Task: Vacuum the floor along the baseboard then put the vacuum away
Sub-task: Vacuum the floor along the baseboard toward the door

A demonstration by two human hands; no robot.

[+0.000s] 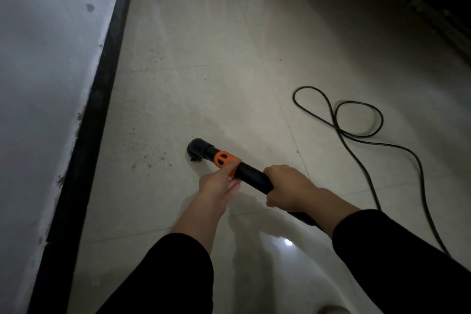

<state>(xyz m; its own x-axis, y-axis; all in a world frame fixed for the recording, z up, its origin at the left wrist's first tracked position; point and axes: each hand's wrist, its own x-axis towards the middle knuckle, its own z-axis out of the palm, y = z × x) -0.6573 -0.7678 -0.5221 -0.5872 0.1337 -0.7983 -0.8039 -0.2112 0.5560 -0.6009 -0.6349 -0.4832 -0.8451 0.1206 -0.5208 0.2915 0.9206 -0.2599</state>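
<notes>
The person is holding a black vacuum pipe (251, 173) with both hands, low over the pale tiled floor (204, 58). The right hand (289, 186) is gripping the pipe around its middle, its fingers (276, 171) wrapping fully round the black shaft. The left hand (220, 185) is holding the pipe further forward, at its orange collar (224, 158), with the thumb lying along the top of the collar and the other fingers curling underneath.

The pipe is slanting down and to the left, and its bent black nozzle (197, 148) is sitting at the floor. The nozzle is standing well apart from the black baseboard (94, 115), which is running along the foot of the white wall (38, 84) on the left. A scatter of dark dirt specks (150, 160) is lying on the tiles between the nozzle and the baseboard, near the nozzle.

A black cord (356, 120) is lying on the floor to the right of the hands, curling into two loops and then trailing back toward the person. Both forearms are showing bare below black sleeves (173, 275). A small bright light spot (288, 242) is shining on the glossy tile between the arms.
</notes>
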